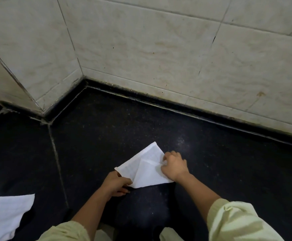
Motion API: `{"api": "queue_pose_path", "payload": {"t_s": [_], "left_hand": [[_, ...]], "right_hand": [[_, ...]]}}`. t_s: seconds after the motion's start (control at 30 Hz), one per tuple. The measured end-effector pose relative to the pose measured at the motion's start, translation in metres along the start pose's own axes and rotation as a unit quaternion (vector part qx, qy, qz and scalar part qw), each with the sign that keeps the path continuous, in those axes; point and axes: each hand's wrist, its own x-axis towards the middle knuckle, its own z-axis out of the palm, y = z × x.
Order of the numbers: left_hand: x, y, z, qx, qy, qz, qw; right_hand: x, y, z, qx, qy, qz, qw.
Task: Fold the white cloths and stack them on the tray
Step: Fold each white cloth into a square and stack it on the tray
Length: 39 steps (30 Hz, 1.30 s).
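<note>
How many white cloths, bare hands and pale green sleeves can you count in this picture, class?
White fabric cloths: 2, the part-folded cloth and the loose cloth at lower left.
Bare hands: 2, left hand, right hand.
Pale green sleeves: 2, left sleeve, right sleeve.
Total: 6.

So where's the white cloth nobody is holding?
Head view, lower left edge: the loose cloth lies on the dark surface, left of the pale seam, apart from the left hand and the cloth being folded.
</note>
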Motion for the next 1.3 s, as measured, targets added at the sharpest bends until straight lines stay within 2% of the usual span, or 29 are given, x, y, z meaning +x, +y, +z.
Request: {"api": "queue_pose_path", "payload": {"t_s": [0.1, 0.23, 0.4, 0.5, 0.63, 0.83, 1.0, 1.1, 1.17, 1.3], "left_hand": [[-0.002, 0.000, -0.004, -0.017, 0.000, 0.000, 1.000], [-0.004, 0.002, -0.007, -0.062, 0.028, -0.007, 0.998], [0.001, 0.004, -0.012, -0.106, 0.051, -0.009, 0.993], [0.002, 0.011, -0.019, -0.133, 0.036, -0.006, 0.991], [0.000, 0.048, -0.030, -0.237, -0.004, 0.017, 0.971], [-0.005, 0.123, -0.033, -0.291, 0.011, 0.159, 0.943], [-0.019, 0.151, -0.036, -0.279, 0.042, 0.255, 0.925], [-0.024, 0.143, -0.041, -0.273, 0.054, 0.272, 0.921], [-0.023, 0.129, -0.041, -0.261, 0.044, 0.262, 0.928], [-0.011, 0.086, -0.040, -0.225, 0.009, 0.171, 0.959]], "right_hand": [[0.006, -0.027, 0.012, 0.056, -0.035, -0.027, 0.997], [0.009, -0.043, 0.029, 0.025, -0.050, -0.018, 0.998], [0.010, -0.042, 0.030, 0.068, -0.080, -0.002, 0.994], [0.014, -0.033, 0.015, 0.172, -0.092, 0.004, 0.981], [0.019, -0.024, -0.033, 0.354, -0.027, 0.016, 0.935], [0.030, -0.023, -0.099, 0.425, 0.117, -0.013, 0.897], [0.039, -0.016, -0.130, 0.492, 0.164, -0.050, 0.854], [0.039, -0.007, -0.131, 0.513, 0.140, -0.063, 0.844], [0.037, 0.000, -0.125, 0.508, 0.106, -0.063, 0.852], [0.029, 0.021, -0.096, 0.471, 0.014, -0.028, 0.882]]}}
